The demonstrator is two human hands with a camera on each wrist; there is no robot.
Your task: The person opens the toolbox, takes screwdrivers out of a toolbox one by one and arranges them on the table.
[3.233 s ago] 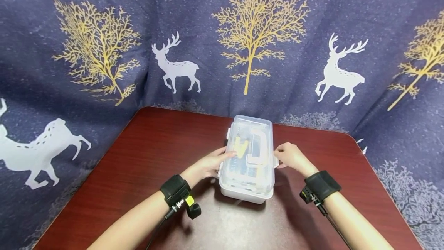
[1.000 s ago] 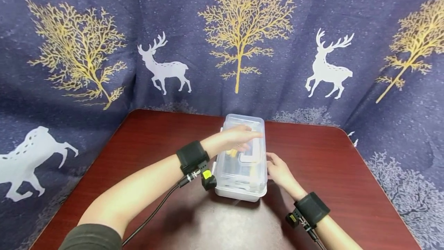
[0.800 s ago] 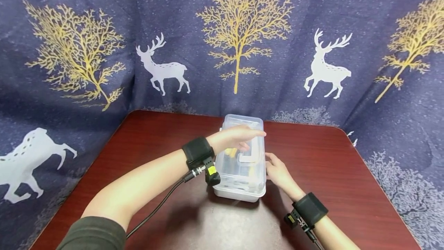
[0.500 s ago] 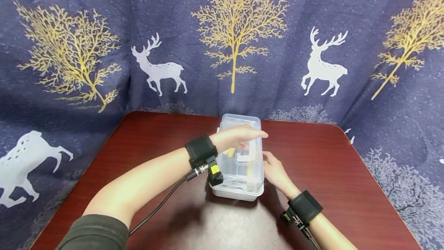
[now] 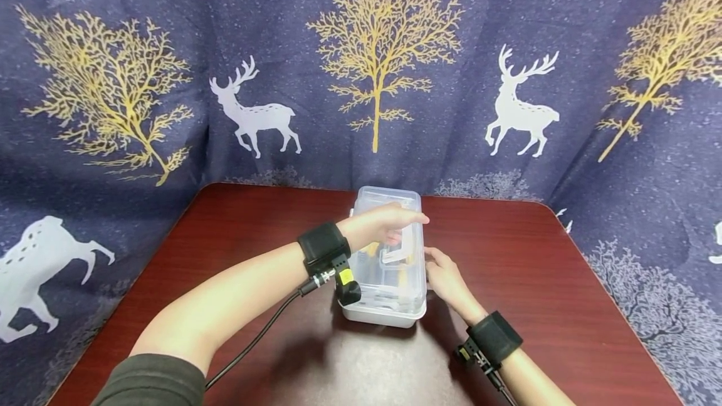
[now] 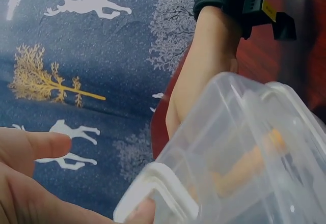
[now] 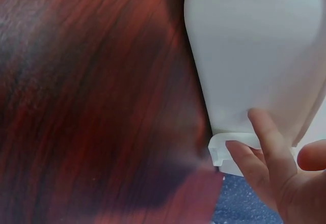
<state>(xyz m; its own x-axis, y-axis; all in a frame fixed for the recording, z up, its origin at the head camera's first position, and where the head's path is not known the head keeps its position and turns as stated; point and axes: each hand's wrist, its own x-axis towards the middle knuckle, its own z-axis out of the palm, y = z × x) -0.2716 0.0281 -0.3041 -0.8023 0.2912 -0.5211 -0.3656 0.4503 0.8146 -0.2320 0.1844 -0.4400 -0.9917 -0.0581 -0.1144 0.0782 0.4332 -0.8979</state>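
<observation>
A clear-lidded box with a white base (image 5: 378, 314) stands on the table, its lid (image 5: 378, 281) resting on it. My left hand (image 5: 389, 221) reaches across the lid beside the white handle (image 5: 397, 254), fingers extended. In the left wrist view, one fingertip of that hand (image 6: 30, 183) touches the handle (image 6: 165, 183). My right hand (image 5: 448, 277) is at the box's right side. The right wrist view shows its fingers (image 7: 272, 147) spread against the white side wall (image 7: 249, 56) and a side latch (image 7: 221, 147). Yellow things (image 6: 244, 168) show blurred through the plastic.
The red-brown table (image 5: 242, 218) extends around the box. A dark blue cloth (image 5: 316, 124) with deer and trees hangs behind and beside it. Both wrists wear black bands with cameras, and a cable (image 5: 254, 343) runs along the left forearm.
My left hand has moved from the box's left side to over the lid and handle. My right hand has stayed at the right side with its fingers repositioned. The head view has shifted slightly.
</observation>
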